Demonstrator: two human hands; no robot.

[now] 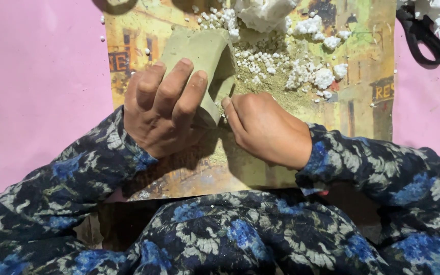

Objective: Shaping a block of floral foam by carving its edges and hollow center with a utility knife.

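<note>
A pink surface [36,76], perhaps a floor covering, lies under sharp, bright light with hard shadows.

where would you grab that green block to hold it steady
Grip the green block across its broad upper face and long sides, coming from the left as the left hand does. It lies tilted on the printed mat, its right face turned to the right hand, so keep that side free.

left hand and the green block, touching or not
Touching: in the head view the left hand lies on the green block, fingers pressed flat over its near end.
</note>
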